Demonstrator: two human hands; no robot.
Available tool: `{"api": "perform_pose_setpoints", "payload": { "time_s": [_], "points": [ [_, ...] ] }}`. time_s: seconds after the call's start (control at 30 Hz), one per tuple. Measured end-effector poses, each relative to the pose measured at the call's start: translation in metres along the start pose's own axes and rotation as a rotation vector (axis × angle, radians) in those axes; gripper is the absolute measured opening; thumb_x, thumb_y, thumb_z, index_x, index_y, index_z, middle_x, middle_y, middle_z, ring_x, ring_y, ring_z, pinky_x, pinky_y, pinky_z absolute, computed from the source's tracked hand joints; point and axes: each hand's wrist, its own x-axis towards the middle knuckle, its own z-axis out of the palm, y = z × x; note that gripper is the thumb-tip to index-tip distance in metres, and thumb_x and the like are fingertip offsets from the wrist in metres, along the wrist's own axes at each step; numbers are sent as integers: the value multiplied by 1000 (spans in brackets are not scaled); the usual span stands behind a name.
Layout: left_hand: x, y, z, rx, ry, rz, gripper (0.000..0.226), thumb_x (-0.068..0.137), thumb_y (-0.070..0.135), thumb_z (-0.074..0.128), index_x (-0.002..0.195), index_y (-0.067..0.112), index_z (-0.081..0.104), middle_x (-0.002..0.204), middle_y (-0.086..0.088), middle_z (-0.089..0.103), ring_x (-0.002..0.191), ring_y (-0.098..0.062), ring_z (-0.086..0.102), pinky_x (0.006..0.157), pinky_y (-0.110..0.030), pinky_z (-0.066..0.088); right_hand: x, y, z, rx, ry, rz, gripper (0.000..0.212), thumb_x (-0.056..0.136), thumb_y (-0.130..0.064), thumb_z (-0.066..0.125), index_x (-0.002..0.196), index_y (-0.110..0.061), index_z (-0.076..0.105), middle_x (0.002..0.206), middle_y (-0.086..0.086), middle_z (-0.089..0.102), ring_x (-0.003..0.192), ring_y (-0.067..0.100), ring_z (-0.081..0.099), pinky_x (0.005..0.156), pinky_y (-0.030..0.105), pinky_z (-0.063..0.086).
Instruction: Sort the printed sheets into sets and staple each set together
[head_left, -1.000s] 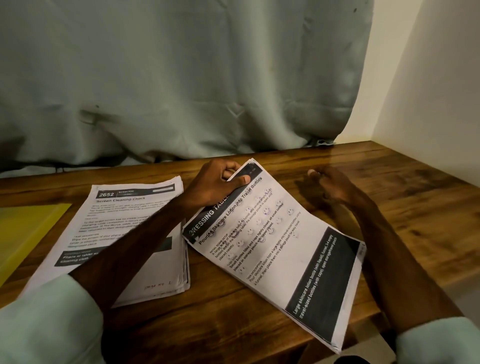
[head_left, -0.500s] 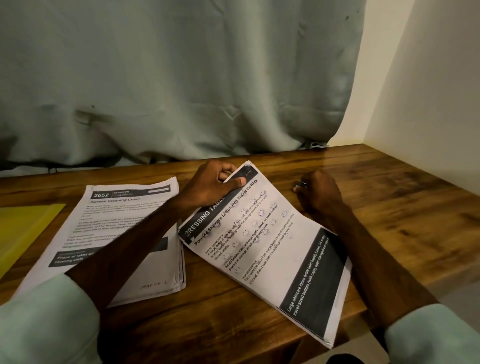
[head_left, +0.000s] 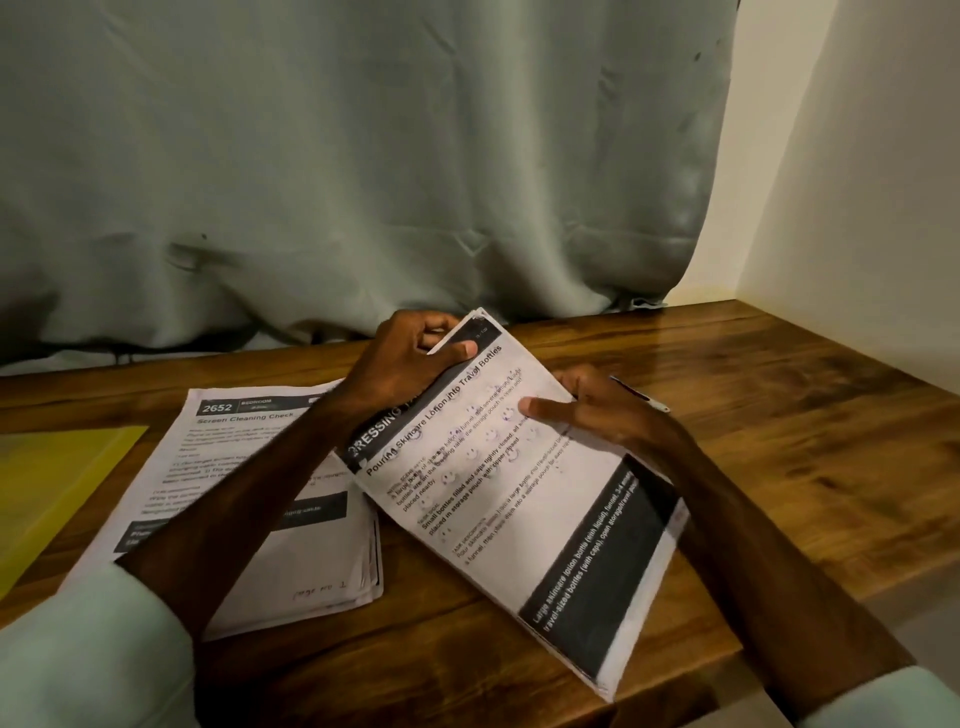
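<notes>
Head cam: the white printed set of sheets headed "Pouring Skincare Lotion" (head_left: 498, 499) lies slanted on the brown wooden worktop (head_left: 805, 467), its near end past the front edge. The left hand (head_left: 410, 358) has its grip pinching the set's far corner. The right hand (head_left: 608, 415) pinches the set's right edge, with a thin silvery thing (head_left: 644, 399) poking out beyond it, can't tell what. Left of the set: a white paper stack (head_left: 311, 571), then a yellow folder (head_left: 62, 478).

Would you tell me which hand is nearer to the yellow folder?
Left. The left hand pinches the top corner of the held set, right of the yellow folder past the other stack; the right hand holds that set's right edge, farther away.
</notes>
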Motion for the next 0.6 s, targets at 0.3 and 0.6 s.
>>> {"api": "perform_pose_setpoints", "payload": {
  "time_s": [0.3,0.6],
  "points": [
    [-5,3,-76,-123,-202,-337,35,84,24,76,116,10,71,99,-12,79,84,-23,77,68,-30,64,19,20,-11,258,229,-3,32,99,-31,64,118,-5,70,109,14,77,99,39,74,88,51,59],
    [-35,-7,-88,-450,137,-474,27,91,13,75,117,5,71,107,-10,78,96,-20,77,84,-35,63,45,-6,45,421,387,36,18,103,-23,60,107,-10,71,102,7,79,77,20,77,61,28,60]
  ]
}}
